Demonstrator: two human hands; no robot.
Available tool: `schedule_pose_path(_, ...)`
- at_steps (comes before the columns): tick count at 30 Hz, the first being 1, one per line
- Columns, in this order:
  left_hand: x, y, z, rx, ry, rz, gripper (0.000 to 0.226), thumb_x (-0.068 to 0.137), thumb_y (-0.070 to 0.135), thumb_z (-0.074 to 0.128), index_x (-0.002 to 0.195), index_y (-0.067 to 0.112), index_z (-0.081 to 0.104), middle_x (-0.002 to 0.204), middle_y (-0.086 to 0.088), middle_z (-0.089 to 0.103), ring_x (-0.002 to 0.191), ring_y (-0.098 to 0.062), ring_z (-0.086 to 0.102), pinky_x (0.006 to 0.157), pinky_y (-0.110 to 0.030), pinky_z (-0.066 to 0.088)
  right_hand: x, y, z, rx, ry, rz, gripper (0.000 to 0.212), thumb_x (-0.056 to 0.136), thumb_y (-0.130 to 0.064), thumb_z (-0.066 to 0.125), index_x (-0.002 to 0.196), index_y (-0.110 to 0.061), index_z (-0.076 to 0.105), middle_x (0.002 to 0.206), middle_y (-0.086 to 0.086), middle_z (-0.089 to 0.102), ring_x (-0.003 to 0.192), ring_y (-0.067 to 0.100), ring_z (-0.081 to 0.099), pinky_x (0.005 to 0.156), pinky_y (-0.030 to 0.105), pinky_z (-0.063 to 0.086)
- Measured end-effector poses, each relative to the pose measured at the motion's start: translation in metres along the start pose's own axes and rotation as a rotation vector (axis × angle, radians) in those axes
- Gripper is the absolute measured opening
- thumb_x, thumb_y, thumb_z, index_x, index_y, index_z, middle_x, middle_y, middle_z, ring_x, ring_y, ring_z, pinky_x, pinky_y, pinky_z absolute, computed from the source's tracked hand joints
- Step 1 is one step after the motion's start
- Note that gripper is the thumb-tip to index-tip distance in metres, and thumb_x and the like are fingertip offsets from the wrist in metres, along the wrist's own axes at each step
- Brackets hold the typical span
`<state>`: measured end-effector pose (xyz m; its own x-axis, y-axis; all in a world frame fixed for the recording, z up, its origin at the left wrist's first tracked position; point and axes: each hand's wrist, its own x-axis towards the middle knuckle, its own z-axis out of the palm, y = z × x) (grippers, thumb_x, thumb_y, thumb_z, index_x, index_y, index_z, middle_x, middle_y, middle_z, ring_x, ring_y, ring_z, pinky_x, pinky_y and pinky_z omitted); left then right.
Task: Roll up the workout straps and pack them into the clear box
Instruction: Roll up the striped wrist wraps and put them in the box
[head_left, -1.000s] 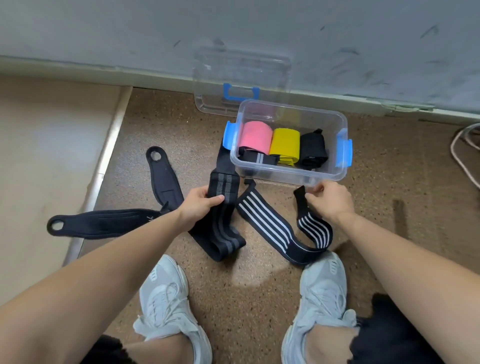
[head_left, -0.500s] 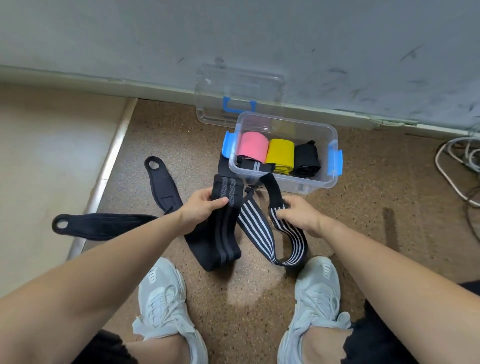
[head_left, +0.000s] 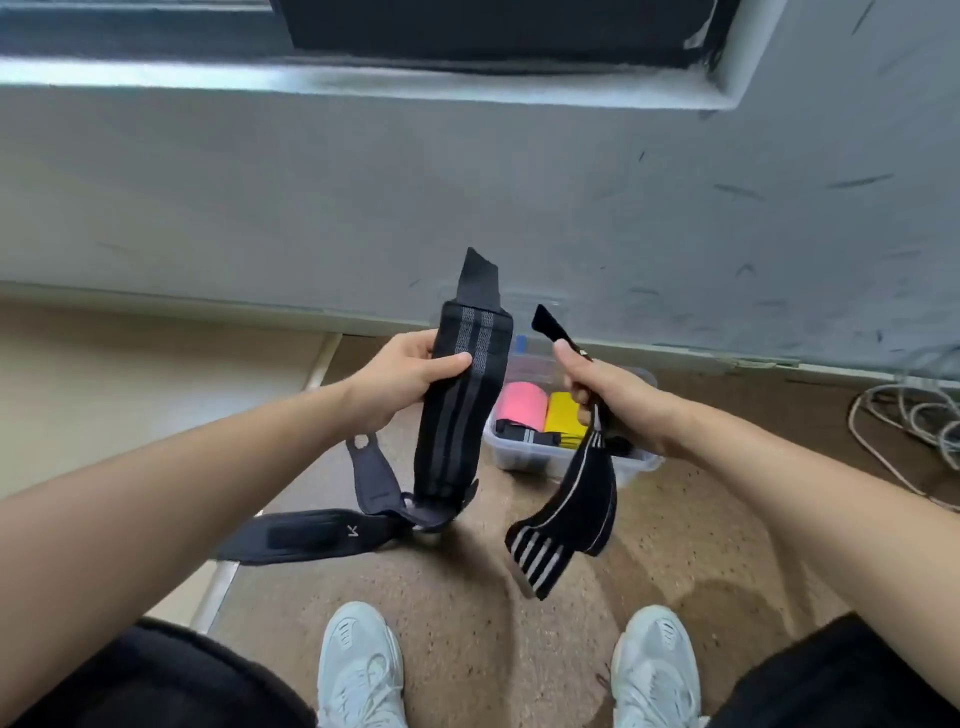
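Two long black workout straps are hanging in the air, one in each hand. The grey-striped strap (head_left: 462, 395) is hanging upright, two grey stripes running down its length and a plain black tab sticking up at the top. The left grip (head_left: 405, 374) is closing round its upper part, thumb lying across the stripes. Its lower end is reaching down by the floor; whether it is touching there, I cannot tell. The white-striped strap (head_left: 571, 499) is dangling in a twisted loop, thin white stripes showing at its lowest fold. The right grip (head_left: 613, 400) is pinching it near the top, a black tab poking up past the thumb.

Just behind both, one clear box (head_left: 524, 457) is sitting on the speckled floor (head_left: 467, 597) by the grey wall (head_left: 519, 208). Inside, one pink roll (head_left: 521, 408) and one yellow roll (head_left: 566, 418) are lying side by side, with one black roll (head_left: 522, 434) in front of them.

Two padded black straps (head_left: 311, 535) are lying on the floor to the left. Two white shoes (head_left: 361, 670) are showing below. White cables (head_left: 909, 421) are coiling at the right.
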<state>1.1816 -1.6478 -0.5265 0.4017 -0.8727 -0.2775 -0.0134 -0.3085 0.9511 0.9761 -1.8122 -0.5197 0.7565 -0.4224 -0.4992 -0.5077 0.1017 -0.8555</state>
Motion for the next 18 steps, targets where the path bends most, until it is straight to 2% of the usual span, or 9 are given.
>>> schedule_pose_path(2,-0.010,0.021,0.003,-0.016,0.001,0.051,0.018,0.104,0.013,0.059,0.117,0.009,0.070,0.105,-0.004,0.077,0.094,-0.017,0.075,0.080,-0.027,0.059,-0.022,-0.020,-0.006,0.025,0.026,-0.047,0.059,0.069,-0.095,0.043,0.083,-0.038,0.044,0.077,-0.017,0.042,0.067,-0.001,0.041,0.061,0.025,0.030)
schedule_pose_path(3,-0.013,0.029,0.005,-0.026,0.007,0.077,0.018,0.104,0.012,0.059,0.117,0.009,0.070,0.105,-0.005,0.078,0.094,-0.017,0.075,0.079,-0.027,0.059,-0.030,-0.027,-0.010,0.061,0.034,-0.072,0.061,0.068,-0.096,0.041,0.084,-0.038,0.042,0.079,-0.017,0.039,0.067,0.001,0.040,0.061,0.025,0.031)
schedule_pose_path(5,-0.019,0.043,0.010,-0.031,0.013,0.126,0.019,0.103,0.009,0.060,0.120,0.009,0.069,0.109,-0.007,0.077,0.097,-0.019,0.075,0.081,-0.028,0.059,-0.043,-0.039,-0.015,0.146,0.042,-0.151,0.053,0.075,-0.086,0.045,0.086,-0.034,0.046,0.076,-0.015,0.050,0.065,0.005,0.049,0.063,0.025,0.038)
schedule_pose_path(8,-0.027,0.055,0.021,-0.044,-0.009,0.183,0.032,0.101,-0.001,0.060,0.130,0.010,0.064,0.121,-0.011,0.074,0.105,-0.021,0.073,0.091,-0.032,0.059,-0.054,-0.051,-0.018,0.213,0.118,-0.331,0.045,0.081,-0.056,0.073,0.090,-0.017,0.052,0.073,-0.001,0.059,0.064,0.013,0.057,0.067,0.032,0.043)
schedule_pose_path(10,-0.031,0.056,0.030,-0.043,-0.037,0.204,0.036,0.100,-0.003,0.059,0.134,0.011,0.062,0.124,-0.012,0.073,0.108,-0.023,0.073,0.094,-0.034,0.059,-0.061,-0.054,-0.018,0.280,0.127,-0.435,0.037,0.082,-0.037,0.076,0.093,-0.007,0.056,0.075,0.003,0.063,0.066,0.017,0.061,0.068,0.034,0.048)
schedule_pose_path(12,-0.034,0.056,0.039,-0.052,-0.073,0.219,0.040,0.100,-0.003,0.059,0.137,0.014,0.061,0.125,-0.012,0.073,0.113,-0.027,0.072,0.097,-0.039,0.058,-0.068,-0.053,-0.015,0.327,0.106,-0.471,0.038,0.083,-0.026,0.073,0.105,0.003,0.062,0.089,0.011,0.070,0.079,0.024,0.068,0.075,0.038,0.055)
schedule_pose_path(15,-0.034,0.055,0.052,-0.104,-0.093,0.255,0.044,0.100,-0.005,0.057,0.139,0.017,0.058,0.127,-0.012,0.073,0.118,-0.031,0.070,0.100,-0.042,0.057,-0.067,-0.043,-0.012,0.372,0.057,-0.499,0.031,0.089,-0.017,0.068,0.116,-0.005,0.069,0.107,0.017,0.074,0.092,0.027,0.072,0.082,0.037,0.060)
schedule_pose_path(18,-0.030,0.056,0.059,-0.100,-0.114,0.279,0.044,0.101,-0.006,0.056,0.139,0.017,0.058,0.125,-0.014,0.073,0.116,-0.033,0.070,0.099,-0.043,0.058,-0.062,-0.036,-0.016,0.426,0.095,-0.467,0.027,0.092,-0.019,0.064,0.116,-0.009,0.071,0.109,0.015,0.074,0.097,0.027,0.071,0.086,0.041,0.057)
